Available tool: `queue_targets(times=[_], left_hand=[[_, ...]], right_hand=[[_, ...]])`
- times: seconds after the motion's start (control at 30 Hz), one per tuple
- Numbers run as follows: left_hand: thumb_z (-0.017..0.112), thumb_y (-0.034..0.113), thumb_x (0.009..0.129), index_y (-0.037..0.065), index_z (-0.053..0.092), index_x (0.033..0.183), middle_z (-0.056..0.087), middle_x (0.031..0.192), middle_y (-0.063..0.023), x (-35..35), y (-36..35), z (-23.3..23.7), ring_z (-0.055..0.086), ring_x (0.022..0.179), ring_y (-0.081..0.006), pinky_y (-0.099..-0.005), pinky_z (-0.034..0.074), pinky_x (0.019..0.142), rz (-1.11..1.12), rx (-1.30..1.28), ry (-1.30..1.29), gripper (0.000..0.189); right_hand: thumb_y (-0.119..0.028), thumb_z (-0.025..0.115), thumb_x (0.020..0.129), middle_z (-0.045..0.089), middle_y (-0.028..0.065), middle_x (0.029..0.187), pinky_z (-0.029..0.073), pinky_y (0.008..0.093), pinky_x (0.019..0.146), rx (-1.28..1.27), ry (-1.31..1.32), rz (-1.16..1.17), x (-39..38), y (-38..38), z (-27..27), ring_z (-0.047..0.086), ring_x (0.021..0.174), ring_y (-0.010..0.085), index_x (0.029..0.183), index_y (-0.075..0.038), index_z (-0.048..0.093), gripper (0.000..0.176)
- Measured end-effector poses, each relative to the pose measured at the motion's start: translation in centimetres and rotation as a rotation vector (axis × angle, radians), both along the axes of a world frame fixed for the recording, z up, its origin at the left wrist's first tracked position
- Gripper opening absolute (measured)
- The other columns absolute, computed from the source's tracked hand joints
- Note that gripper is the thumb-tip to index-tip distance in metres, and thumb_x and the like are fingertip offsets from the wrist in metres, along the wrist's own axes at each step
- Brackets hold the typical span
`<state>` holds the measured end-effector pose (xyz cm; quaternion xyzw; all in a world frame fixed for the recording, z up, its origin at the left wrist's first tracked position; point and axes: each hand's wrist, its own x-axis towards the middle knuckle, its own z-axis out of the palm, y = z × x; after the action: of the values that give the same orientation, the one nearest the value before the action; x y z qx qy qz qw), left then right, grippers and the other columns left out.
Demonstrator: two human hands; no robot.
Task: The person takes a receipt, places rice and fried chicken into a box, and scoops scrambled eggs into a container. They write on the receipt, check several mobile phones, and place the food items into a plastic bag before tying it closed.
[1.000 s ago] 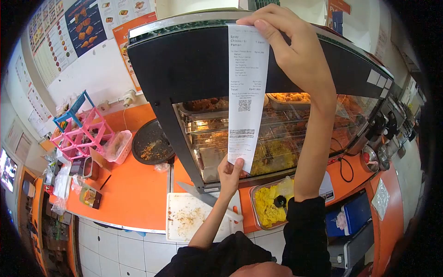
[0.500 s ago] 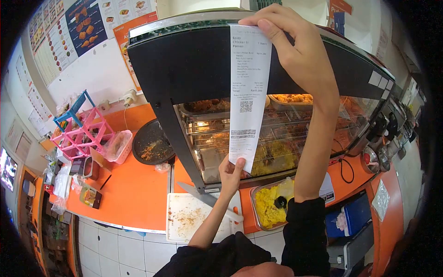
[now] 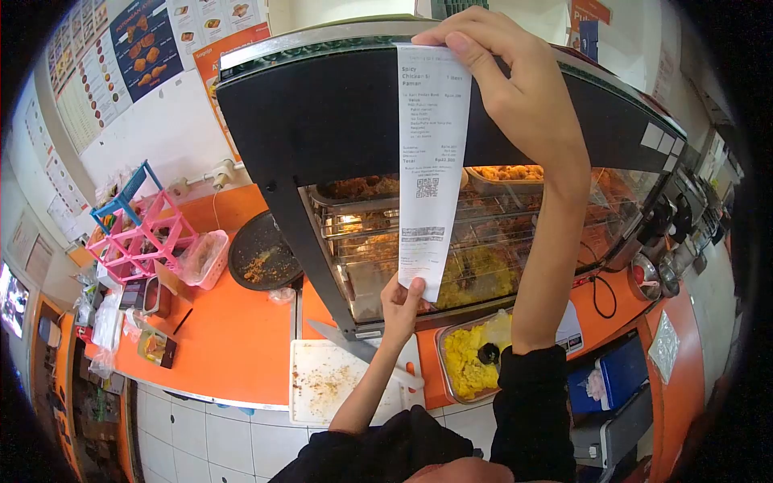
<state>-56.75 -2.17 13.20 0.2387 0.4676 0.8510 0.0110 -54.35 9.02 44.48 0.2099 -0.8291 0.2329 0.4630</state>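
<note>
A long white printed receipt [image 3: 433,161] with a QR code hangs in front of the black top panel and glass of a food warmer [image 3: 322,121]. My right hand [image 3: 515,80] pinches its upper edge against the front of the warmer's top. Lower down, my left hand [image 3: 401,307] grips the receipt's bottom end between thumb and fingers. Trays of fried food [image 3: 507,172] show behind the glass. Below my left hand lies a white cutting board [image 3: 318,382] with crumbs, and a knife [image 3: 362,350] rests across it.
A metal tray of yellow rice [image 3: 467,362] sits right of the board. Leftward on the orange counter [image 3: 233,354] are a black pan [image 3: 266,253], a pink basket [image 3: 208,258] and a pink rack [image 3: 149,233]. Metal bowls [image 3: 644,278] stand at the right.
The view has shifted very slightly. Both hands keep their hold on the receipt, in nearly the same place.
</note>
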Motion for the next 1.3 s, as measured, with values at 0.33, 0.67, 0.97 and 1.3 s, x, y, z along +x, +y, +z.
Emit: queue_targets(times=[0.33, 0.67, 0.97, 1.3], left_hand=[[0.058, 0.021, 0.089, -0.002, 0.063, 0.091, 0.06, 0.064, -0.0021, -0.2, -1.5, 0.3, 0.054, 0.053, -0.0065, -0.0206, 0.044, 0.051, -0.012, -0.139, 0.007, 0.024], [0.063, 0.019, 0.085, -0.002, 0.066, 0.09, 0.061, 0.064, -0.0034, 0.5, -1.8, 0.8, 0.055, 0.052, -0.0058, -0.019, 0.044, 0.048, 0.031, -0.118, -0.03, 0.022], [0.065, 0.015, 0.083, -0.004, 0.067, 0.087, 0.062, 0.063, -0.0047, 1.0, -1.9, 0.8, 0.056, 0.052, -0.0065, -0.0192, 0.044, 0.048, 0.104, -0.12, -0.082, 0.02], [0.058, 0.024, 0.088, -0.004, 0.064, 0.086, 0.062, 0.063, -0.0059, 0.9, -1.4, 0.0, 0.057, 0.054, -0.009, -0.0208, 0.045, 0.051, 0.125, -0.141, 0.01, 0.028]], right_hand=[[-0.014, 0.046, 0.09, 0.06, 0.0052, 0.086, 0.042, 0.0264, 0.067, 0.2, 0.18, -0.035, -1.6, 1.4, -0.8, 0.057, 0.076, 0.0169, 0.095, -0.002, 0.065, 0.022], [-0.014, 0.047, 0.087, 0.06, 0.0139, 0.078, 0.043, 0.037, 0.069, 0.109, 0.185, 0.028, -1.7, 1.1, -0.7, 0.056, 0.074, 0.029, 0.086, -0.001, 0.066, 0.023], [-0.014, 0.049, 0.085, 0.061, 0.014, 0.079, 0.044, 0.0353, 0.067, 0.085, 0.132, 0.051, -1.6, 1.3, -0.3, 0.058, 0.073, 0.0265, 0.085, -0.001, 0.067, 0.022], [-0.016, 0.05, 0.088, 0.06, 0.0065, 0.075, 0.041, 0.0303, 0.062, 0.103, 0.091, 0.036, -1.9, 1.6, 0.3, 0.052, 0.067, 0.018, 0.087, -0.005, 0.068, 0.021]])
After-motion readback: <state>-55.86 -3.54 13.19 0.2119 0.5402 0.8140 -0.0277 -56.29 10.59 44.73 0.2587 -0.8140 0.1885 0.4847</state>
